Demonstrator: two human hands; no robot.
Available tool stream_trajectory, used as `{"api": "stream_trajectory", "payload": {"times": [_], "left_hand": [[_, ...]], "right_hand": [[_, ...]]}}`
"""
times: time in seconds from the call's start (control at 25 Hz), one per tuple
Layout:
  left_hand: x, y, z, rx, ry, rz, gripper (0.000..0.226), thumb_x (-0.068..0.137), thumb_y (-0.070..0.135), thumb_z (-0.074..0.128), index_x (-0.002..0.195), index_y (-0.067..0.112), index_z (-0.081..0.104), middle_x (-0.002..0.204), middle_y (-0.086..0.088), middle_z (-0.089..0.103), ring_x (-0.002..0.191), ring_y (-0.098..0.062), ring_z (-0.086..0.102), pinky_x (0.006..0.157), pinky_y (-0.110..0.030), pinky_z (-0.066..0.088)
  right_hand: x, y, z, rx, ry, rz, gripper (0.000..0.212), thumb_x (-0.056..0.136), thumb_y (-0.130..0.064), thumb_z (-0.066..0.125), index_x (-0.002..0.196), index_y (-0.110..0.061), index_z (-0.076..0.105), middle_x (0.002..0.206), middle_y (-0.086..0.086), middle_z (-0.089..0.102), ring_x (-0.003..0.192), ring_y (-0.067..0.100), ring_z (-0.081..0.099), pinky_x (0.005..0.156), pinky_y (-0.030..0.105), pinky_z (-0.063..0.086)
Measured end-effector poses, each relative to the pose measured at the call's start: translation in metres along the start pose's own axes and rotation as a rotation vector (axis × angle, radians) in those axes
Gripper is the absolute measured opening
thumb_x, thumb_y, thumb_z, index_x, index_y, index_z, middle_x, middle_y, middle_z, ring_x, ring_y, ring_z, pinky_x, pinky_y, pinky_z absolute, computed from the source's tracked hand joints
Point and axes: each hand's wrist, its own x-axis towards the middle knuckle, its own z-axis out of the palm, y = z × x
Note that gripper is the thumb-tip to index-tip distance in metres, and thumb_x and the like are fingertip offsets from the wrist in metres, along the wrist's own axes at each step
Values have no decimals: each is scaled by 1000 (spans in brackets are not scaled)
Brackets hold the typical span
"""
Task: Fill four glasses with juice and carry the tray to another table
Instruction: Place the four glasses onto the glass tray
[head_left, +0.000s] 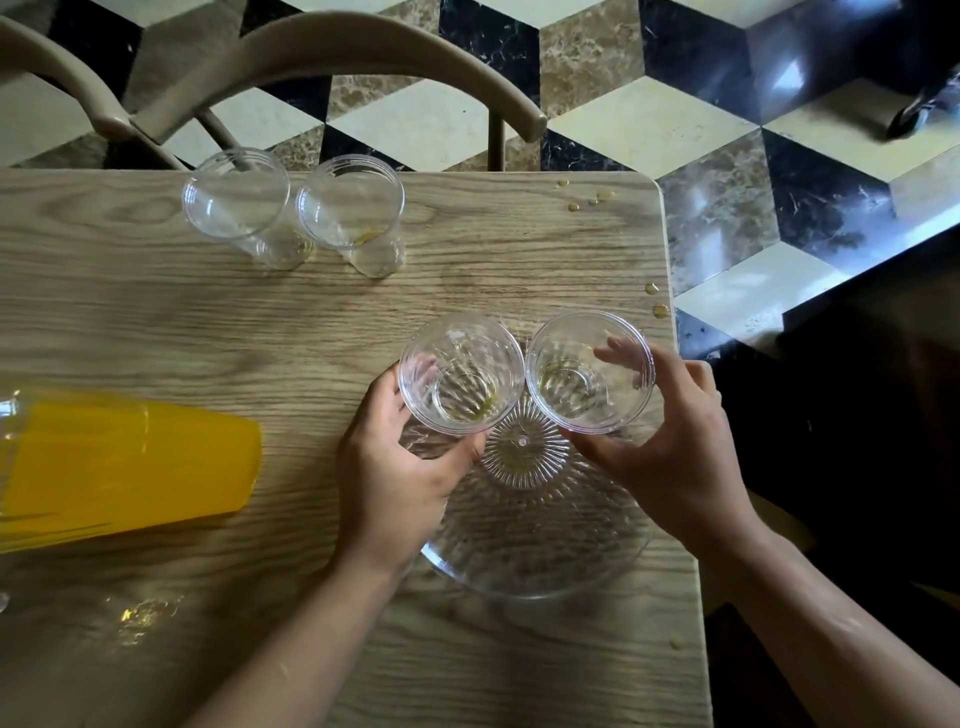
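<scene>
My left hand (395, 467) grips a clear ribbed glass (462, 379) and my right hand (670, 447) grips a second clear glass (589, 371). Both glasses are side by side over the far part of a round clear ribbed tray (535, 545) on the wooden table (260, 322). Each holds only a trace of yellow liquid at the bottom. Two more clear glasses (236, 200) (350, 208) stand at the table's far edge, also nearly empty. A clear jug of orange juice (119, 462) stands at the left edge of view.
Small juice drops (592, 200) dot the table near its far right corner and right edge. A beige curved chair back (332, 57) stands behind the table. The floor is patterned marble tile. A dark surface (857, 415) lies to the right.
</scene>
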Motion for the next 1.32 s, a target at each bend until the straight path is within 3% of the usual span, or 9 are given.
{"api": "stream_trajectory", "payload": {"times": [0.28, 0.48, 0.64, 0.76, 0.84, 0.92, 1.04, 1.12, 1.32], "left_hand": [[-1, 1, 4, -77, -20, -45, 78, 62, 17, 86, 132, 15, 53, 132, 10, 64, 125, 7, 62, 104, -12, 46], [-3, -3, 5, -88, -9, -78, 76, 63, 18, 87, 129, 33, 53, 134, 10, 63, 129, 1, 61, 111, -20, 46], [-9, -6, -1, -23, 1, -92, 88, 64, 26, 91, 143, 22, 52, 143, 2, 62, 137, -8, 56, 120, -35, 43], [-16, 2, -13, 33, -12, -86, 101, 61, 41, 98, 147, 23, 46, 147, 6, 58, 139, -3, 52, 122, -31, 39], [-22, 17, -26, 71, -38, -70, 103, 60, 49, 91, 149, 30, 41, 147, 18, 54, 141, 2, 49, 122, -31, 37], [-28, 35, -40, 98, -65, -36, 104, 65, 57, 88, 151, 29, 38, 152, 10, 52, 145, -4, 47, 124, -38, 35], [-36, 67, -55, 139, -52, 27, 99, 73, 66, 80, 153, 24, 39, 157, -1, 50, 147, -8, 45, 124, -43, 36], [-38, 92, -61, 165, -44, 62, 88, 78, 60, 78, 150, 26, 41, 157, -2, 50, 147, -9, 46, 123, -43, 38], [-4, 177, -95, 238, -103, 265, 70, 84, 46, 74, 143, 24, 44, 148, -4, 57, 140, -11, 54, 119, -39, 43]], "right_hand": [[0, 1, -3, -29, -27, 1, 78, 59, -49, 84, 130, -27, 60, 122, -20, 61, 115, 13, 47, 102, 50, 43], [-2, 1, -1, -30, -30, 10, 81, 58, -50, 83, 131, -24, 59, 122, -22, 58, 114, 7, 44, 104, 51, 42], [-2, 5, -4, -98, -56, 7, 103, 56, -55, 85, 145, -19, 50, 128, -10, 59, 112, 11, 46, 102, 49, 42], [-6, 5, -13, -42, -102, -5, 125, 53, -63, 84, 156, -13, 33, 134, -11, 48, 121, 4, 43, 110, 44, 39], [-10, 0, -23, -4, -148, -57, 132, 56, -70, 80, 160, -11, 23, 149, -7, 42, 136, 9, 42, 116, 47, 37], [-12, -10, -36, 11, -194, -70, 131, 61, -71, 79, 160, -10, 17, 161, 2, 34, 148, 16, 34, 121, 47, 31], [-12, -41, -55, 30, -229, -27, 127, 64, -67, 78, 161, -12, 17, 166, 2, 24, 152, 10, 22, 124, 31, 21], [-8, -65, -64, 39, -257, -62, 126, 65, -69, 75, 162, -14, 15, 167, 2, 21, 153, 9, 18, 122, 25, 18], [27, -135, -64, 66, -337, -237, 124, 67, -82, 64, 161, -18, 14, 166, 3, 22, 151, 15, 24, 121, 36, 26]]}}
